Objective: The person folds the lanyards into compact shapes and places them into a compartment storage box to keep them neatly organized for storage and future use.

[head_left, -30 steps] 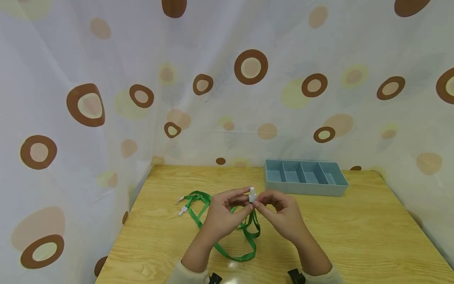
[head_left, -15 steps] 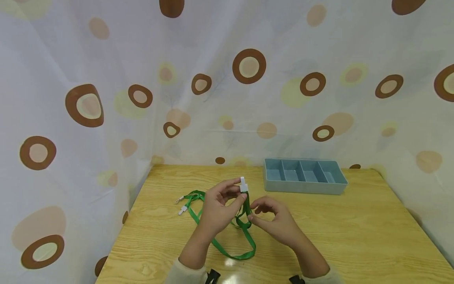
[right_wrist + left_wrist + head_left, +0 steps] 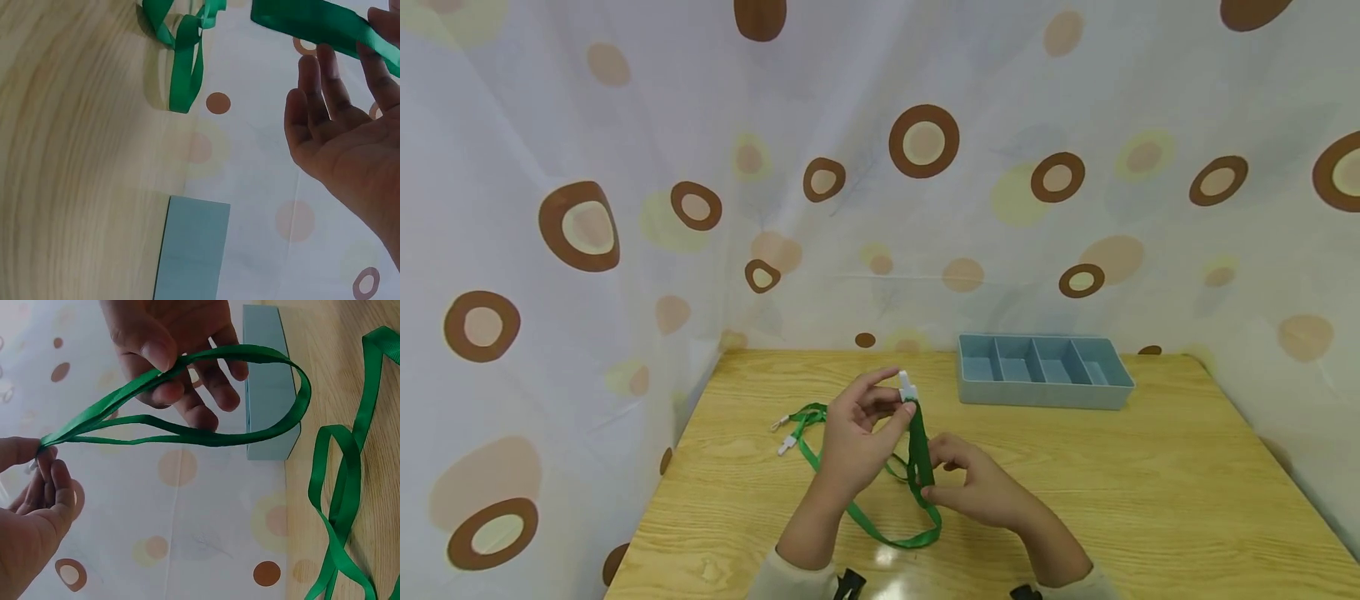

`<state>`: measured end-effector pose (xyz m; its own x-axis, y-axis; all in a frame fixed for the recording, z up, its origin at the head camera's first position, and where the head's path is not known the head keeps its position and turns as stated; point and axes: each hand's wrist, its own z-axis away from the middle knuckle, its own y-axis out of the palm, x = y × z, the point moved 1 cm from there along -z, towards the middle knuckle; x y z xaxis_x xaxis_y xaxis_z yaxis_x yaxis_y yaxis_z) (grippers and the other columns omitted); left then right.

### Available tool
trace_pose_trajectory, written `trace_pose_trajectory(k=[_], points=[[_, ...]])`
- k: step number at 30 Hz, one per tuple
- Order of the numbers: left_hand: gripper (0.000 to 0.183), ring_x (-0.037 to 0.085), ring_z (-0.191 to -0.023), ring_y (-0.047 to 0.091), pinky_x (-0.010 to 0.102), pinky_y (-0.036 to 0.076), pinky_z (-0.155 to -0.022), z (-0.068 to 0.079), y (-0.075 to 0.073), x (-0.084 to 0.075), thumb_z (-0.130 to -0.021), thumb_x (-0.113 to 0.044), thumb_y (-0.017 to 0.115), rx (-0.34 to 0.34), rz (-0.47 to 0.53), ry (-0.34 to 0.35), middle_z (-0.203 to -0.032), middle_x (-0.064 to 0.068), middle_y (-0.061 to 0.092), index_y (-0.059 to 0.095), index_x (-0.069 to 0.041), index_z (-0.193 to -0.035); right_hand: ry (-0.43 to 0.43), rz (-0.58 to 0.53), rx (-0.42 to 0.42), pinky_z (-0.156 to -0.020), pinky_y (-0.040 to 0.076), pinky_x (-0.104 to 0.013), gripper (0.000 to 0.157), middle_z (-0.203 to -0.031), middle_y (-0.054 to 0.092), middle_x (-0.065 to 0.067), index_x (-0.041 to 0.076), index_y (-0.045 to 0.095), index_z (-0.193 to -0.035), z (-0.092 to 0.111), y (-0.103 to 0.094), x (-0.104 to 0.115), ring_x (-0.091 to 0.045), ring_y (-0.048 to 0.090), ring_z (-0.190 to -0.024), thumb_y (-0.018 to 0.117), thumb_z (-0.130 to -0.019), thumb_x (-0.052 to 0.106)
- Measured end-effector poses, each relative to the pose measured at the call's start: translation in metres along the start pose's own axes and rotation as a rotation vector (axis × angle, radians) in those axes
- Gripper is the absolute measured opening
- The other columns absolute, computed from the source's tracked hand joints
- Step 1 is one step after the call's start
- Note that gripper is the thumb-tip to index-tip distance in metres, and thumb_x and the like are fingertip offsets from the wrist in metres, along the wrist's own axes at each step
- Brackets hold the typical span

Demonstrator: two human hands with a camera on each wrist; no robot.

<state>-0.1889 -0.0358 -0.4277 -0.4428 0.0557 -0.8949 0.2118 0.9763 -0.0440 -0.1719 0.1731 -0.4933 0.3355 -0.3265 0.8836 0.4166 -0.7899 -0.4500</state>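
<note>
A green ribbon lanyard (image 3: 919, 442) with a white plastic clip (image 3: 908, 388) hangs over the table from my left hand (image 3: 859, 433), whose thumb and fingers pinch it just below the clip. Lower down, my right hand (image 3: 983, 485) pinches the ribbon between thumb and forefinger. Its other fingers (image 3: 215, 387) are spread behind the loop in the left wrist view. The held ribbon is doubled into a long narrow loop. Another length of green lanyard (image 3: 898, 543) lies loosely curved on the table under both hands, with a white clip (image 3: 787, 444) at its far left end.
A blue-grey tray with four-sided walls (image 3: 1045, 393) and several compartments stands at the back of the wooden table (image 3: 1150, 500). Behind and beside the table hangs a white curtain (image 3: 880, 217) with brown and yellow spots. A metal hook (image 3: 777, 425) lies near the left clip.
My right hand has left the clip and slid down the ribbon, drawing it out. My left hand has moved a little left and up with the clip.
</note>
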Motion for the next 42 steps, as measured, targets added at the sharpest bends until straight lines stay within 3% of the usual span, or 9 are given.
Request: trace_pose_trajectory(k=[5, 10, 21, 27, 31, 34, 37, 42], points=[[0.043, 0.025, -0.103, 0.075, 0.028, 0.063, -0.094, -0.002, -0.004, 0.000, -0.099, -0.003, 0.073, -0.043, -0.015, 0.020, -0.111, 0.018, 0.077, 0.062, -0.008, -0.141, 0.024, -0.027, 0.064, -0.097, 0.047, -0.053, 0.009, -0.131, 0.066, -0.013, 0.015, 0.077, -0.109, 0.000, 0.001, -0.003, -0.023, 0.056, -0.123, 0.071, -0.103, 0.019], [0.041, 0.023, -0.102, 0.074, 0.028, 0.062, -0.094, -0.003, -0.008, 0.001, -0.100, -0.002, 0.073, -0.114, -0.004, 0.010, -0.111, 0.018, 0.076, 0.063, -0.005, -0.139, 0.062, -0.021, 0.065, -0.098, 0.050, -0.048, 0.010, -0.134, 0.064, -0.014, 0.020, 0.078, -0.108, 0.002, -0.002, -0.007, -0.026, 0.057, -0.122, 0.069, -0.105, 0.024], [0.039, 0.019, -0.101, 0.073, 0.024, 0.062, -0.090, -0.007, -0.028, 0.003, -0.099, 0.000, 0.072, -0.284, 0.022, 0.003, -0.112, 0.019, 0.075, 0.063, -0.007, -0.137, 0.082, -0.021, -0.077, -0.094, 0.057, -0.037, 0.012, -0.130, 0.068, -0.011, 0.014, 0.075, -0.102, 0.013, -0.012, -0.019, -0.019, 0.065, -0.117, 0.070, -0.105, 0.025], [0.045, 0.018, -0.101, 0.073, 0.022, 0.062, -0.089, -0.005, -0.031, 0.001, -0.099, 0.002, 0.072, -0.323, 0.038, -0.010, -0.112, 0.021, 0.074, 0.058, -0.005, -0.141, 0.131, -0.033, -0.110, -0.087, 0.058, -0.033, 0.014, -0.117, 0.072, -0.011, 0.012, 0.075, -0.107, 0.020, -0.019, -0.020, -0.020, 0.070, -0.103, 0.070, -0.104, 0.025], [0.050, 0.018, -0.101, 0.073, 0.022, 0.062, -0.089, -0.003, -0.031, 0.000, -0.099, 0.002, 0.071, -0.332, 0.059, -0.028, -0.112, 0.022, 0.074, 0.053, -0.006, -0.144, 0.167, -0.065, -0.150, -0.089, 0.058, -0.033, 0.023, -0.116, 0.073, -0.016, 0.007, 0.075, -0.109, 0.023, -0.021, -0.021, -0.021, 0.071, -0.106, 0.066, -0.108, 0.028], [0.050, 0.018, -0.102, 0.073, 0.023, 0.061, -0.091, -0.003, -0.032, 0.002, -0.099, 0.003, 0.071, -0.336, 0.063, -0.035, -0.112, 0.022, 0.073, 0.052, -0.008, -0.144, 0.146, -0.115, -0.213, -0.094, 0.057, -0.033, 0.027, -0.125, 0.070, -0.017, 0.006, 0.075, -0.114, 0.027, -0.022, -0.022, -0.016, 0.068, -0.111, 0.058, -0.111, 0.026], [0.050, 0.019, -0.103, 0.073, 0.023, 0.061, -0.092, -0.003, -0.034, 0.003, -0.100, 0.002, 0.070, -0.334, 0.063, -0.048, -0.113, 0.021, 0.073, 0.051, -0.010, -0.145, 0.082, -0.139, -0.292, -0.094, 0.057, -0.029, 0.028, -0.129, 0.069, -0.007, 0.002, 0.074, -0.117, 0.031, -0.025, -0.024, -0.013, 0.065, -0.108, 0.052, -0.114, 0.021], [0.052, 0.021, -0.106, 0.072, 0.023, 0.061, -0.092, -0.002, -0.037, 0.005, -0.101, 0.002, 0.069, -0.335, 0.069, -0.081, -0.114, 0.020, 0.072, 0.049, -0.011, -0.147, -0.038, -0.224, -0.397, -0.088, 0.058, -0.022, 0.021, -0.118, 0.072, 0.008, -0.004, 0.073, -0.109, 0.035, -0.031, -0.026, -0.009, 0.067, -0.102, 0.056, -0.110, 0.007]])
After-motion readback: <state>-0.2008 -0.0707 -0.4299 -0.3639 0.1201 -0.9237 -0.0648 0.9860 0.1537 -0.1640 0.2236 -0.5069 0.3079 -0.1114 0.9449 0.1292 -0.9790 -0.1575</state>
